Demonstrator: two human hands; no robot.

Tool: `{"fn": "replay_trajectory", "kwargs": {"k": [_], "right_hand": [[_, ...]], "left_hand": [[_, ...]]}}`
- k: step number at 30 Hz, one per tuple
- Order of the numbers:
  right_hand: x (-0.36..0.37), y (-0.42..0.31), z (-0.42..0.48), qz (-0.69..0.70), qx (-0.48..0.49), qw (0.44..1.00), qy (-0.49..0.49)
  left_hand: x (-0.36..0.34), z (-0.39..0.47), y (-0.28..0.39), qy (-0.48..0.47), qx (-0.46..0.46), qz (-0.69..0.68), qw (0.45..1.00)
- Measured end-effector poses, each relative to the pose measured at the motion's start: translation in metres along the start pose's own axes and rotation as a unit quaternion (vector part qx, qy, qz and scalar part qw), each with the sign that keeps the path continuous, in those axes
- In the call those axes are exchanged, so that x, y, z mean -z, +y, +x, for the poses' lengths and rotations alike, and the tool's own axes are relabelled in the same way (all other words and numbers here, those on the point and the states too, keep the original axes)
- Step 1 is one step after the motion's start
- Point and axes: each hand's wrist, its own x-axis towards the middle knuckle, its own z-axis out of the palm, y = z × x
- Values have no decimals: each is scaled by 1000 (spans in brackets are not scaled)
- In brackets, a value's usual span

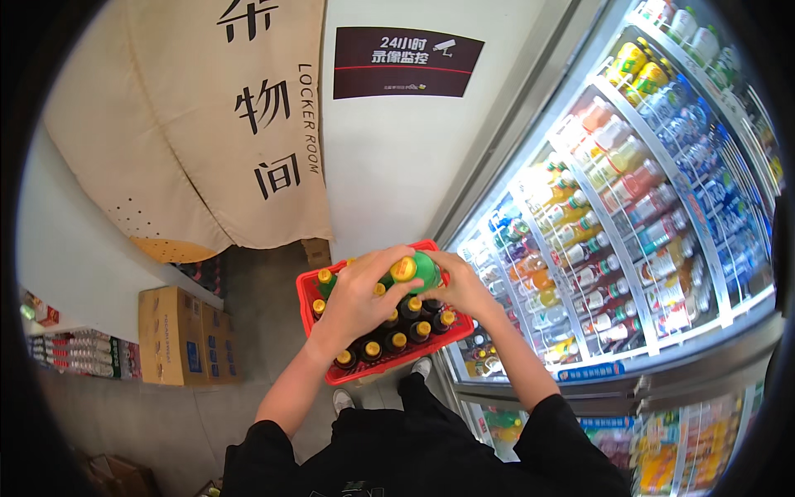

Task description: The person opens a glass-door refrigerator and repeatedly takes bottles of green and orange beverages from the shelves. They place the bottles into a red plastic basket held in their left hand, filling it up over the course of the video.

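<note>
A green plastic bottle (427,274) with a yellow cap tilts up towards me above a red plastic basket (306,300). My left hand (360,297) holds it near the cap, thumb and fingers on either side. From the other side, my right hand (461,282) grips the bottle's body. Below my hands, several dark bottles (396,340) with yellow caps stand upright in the basket. At its far left corner a green bottle (325,284) also shows a yellow cap. My left hand and forearm hide part of the basket's contents.
A lit drinks cooler (596,248) with shelves of bottles runs along the right. Cardboard cartons (177,335) stand on the floor at left, near packs of bottles (81,355). A cloth curtain (186,124) hangs ahead, beside a white wall (385,161) with a sign.
</note>
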Motion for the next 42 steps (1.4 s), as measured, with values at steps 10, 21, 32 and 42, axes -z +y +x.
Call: {"fn": "replay_trajectory", "kwargs": {"k": [10,21,32,42], "right_hand": [[-36,156,86,147,-37,969,-194],[-72,222,104,103,-27,926,-362],[-100,238,85,136,-103,939,-299],[-102,237,42,349,-199,915,-45]], "left_hand": [[-86,31,-94,-1,171,66,983],[-131,13,-131,-40,249,99,963],[-157,-12,-167,-128,313,121,933],[-158,-25,-185,-140,282,149,937]]}}
